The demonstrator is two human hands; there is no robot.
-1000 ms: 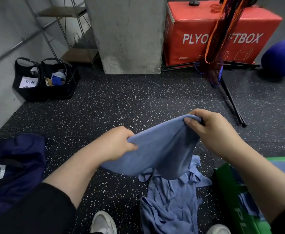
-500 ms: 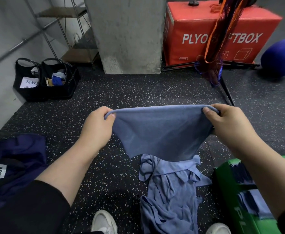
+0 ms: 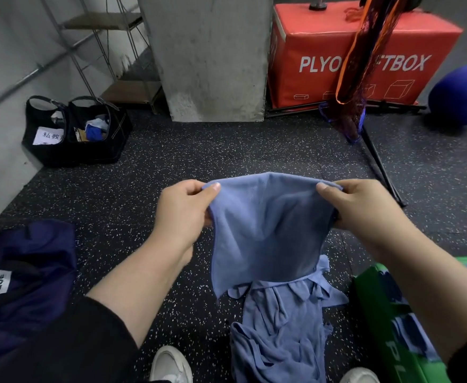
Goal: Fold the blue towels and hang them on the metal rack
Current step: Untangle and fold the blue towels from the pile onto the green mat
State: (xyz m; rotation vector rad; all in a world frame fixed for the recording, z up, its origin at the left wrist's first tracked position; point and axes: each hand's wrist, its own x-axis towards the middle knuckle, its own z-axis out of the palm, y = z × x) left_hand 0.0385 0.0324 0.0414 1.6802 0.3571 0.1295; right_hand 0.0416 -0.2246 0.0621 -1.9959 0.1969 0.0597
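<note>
— What lies closest to us?

— Our shoes at 6 o'clock, and right past them a heap of blue towels (image 3: 279,327) on the floor. We think they wait there so we can pick them up one by one.

— And the green thing at 4 o'clock?

— A green box (image 3: 379,308) with more blue cloth on it. We cannot tell if that cloth is folded.

— What do we hold?

— One blue towel (image 3: 265,230), up in the air in the middle. Our left hand (image 3: 182,214) pinches its top edge at 9 o'clock, thumb on the near side. Our right hand (image 3: 365,208) pinches the other end at 3 o'clock. Each grip is pressed on the cloth, so the towel hangs down flat and we can find its corners.

— Why hold it high?

— So it hangs off the heap, we think, and a neat fold can begin.

— What is far away?

— Black bags (image 3: 74,131) at 10 o'clock, a grey pillar (image 3: 210,56) at 12, a red box (image 3: 359,51) at 1. The thin metal rack (image 3: 94,45) stands at 11, well apart from us. No towel hangs there yet.
</note>
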